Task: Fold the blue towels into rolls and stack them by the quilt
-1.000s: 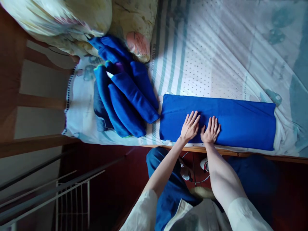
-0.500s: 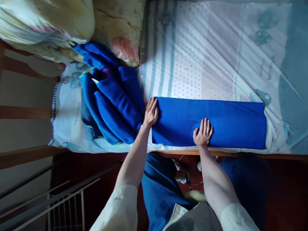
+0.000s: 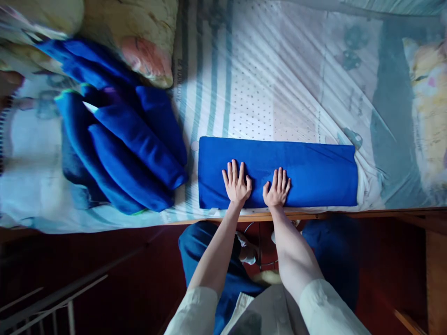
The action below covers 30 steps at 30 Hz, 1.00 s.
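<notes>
A folded blue cloth (image 3: 314, 172) lies as a long flat strip along the bed's near edge. My left hand (image 3: 236, 184) rests flat on it, fingers spread, left of the middle. Beside it, my right hand (image 3: 277, 188) also lies flat on the cloth with fingers apart. Neither hand grips anything. To the left sits a pile of several rolled blue cloths (image 3: 129, 139), close to the strip's left end but apart from it.
The bed sheet (image 3: 279, 79) is pale with stripes and dots. A flowered pillow (image 3: 139, 42) lies at the top left, another (image 3: 429, 107) at the right. A wooden bed rail (image 3: 349, 215) runs below the cloth. A white wire rack (image 3: 52, 309) stands at the lower left.
My left hand moved out to the strip's left end, then came back next to my right hand. The view has shifted so the bed's contents appear further left.
</notes>
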Motion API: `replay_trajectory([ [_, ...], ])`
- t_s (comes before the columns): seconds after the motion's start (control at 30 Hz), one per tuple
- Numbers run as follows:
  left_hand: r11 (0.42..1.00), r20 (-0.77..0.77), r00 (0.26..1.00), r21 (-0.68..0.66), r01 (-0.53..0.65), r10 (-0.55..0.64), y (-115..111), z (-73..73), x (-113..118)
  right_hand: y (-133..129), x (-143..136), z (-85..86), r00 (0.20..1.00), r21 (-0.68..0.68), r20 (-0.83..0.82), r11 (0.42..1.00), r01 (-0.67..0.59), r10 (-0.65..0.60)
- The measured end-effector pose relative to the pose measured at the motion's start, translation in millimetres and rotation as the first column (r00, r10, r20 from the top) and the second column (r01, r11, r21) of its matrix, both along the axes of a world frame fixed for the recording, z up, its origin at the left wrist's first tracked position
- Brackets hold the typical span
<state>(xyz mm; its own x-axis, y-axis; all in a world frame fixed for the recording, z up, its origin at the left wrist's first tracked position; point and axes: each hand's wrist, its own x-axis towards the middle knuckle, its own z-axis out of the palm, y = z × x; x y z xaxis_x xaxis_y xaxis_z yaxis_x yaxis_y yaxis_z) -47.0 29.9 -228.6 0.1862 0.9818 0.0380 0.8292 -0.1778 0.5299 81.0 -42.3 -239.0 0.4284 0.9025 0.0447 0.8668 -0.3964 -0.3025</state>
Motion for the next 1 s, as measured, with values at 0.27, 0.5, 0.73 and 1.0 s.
replay_trajectory([
  [0.27,0.999,0.066,0.997,0.02,-0.041,0.039,1.8,-3.4,-0.7,0.0,0.9,3.3,0.998,-0.016,0.059,1.0,-0.011,0.012],
  [0.5,0.998,0.177,0.983,0.013,-0.062,0.059,2.3,-4.1,0.6,0.0,-1.6,7.5,0.999,-0.063,0.037,0.998,-0.003,0.005],
  [0.73,0.997,0.252,0.967,0.05,-0.052,0.038,0.4,-6.9,-0.5,4.2,45.1,28.3,0.963,-0.184,-0.065,0.945,-0.271,0.263],
  [1.0,0.998,0.281,0.958,-0.014,-0.057,0.059,1.5,2.0,0.8,39.8,182.2,32.1,0.95,-0.21,0.058,0.934,-0.289,0.306],
])
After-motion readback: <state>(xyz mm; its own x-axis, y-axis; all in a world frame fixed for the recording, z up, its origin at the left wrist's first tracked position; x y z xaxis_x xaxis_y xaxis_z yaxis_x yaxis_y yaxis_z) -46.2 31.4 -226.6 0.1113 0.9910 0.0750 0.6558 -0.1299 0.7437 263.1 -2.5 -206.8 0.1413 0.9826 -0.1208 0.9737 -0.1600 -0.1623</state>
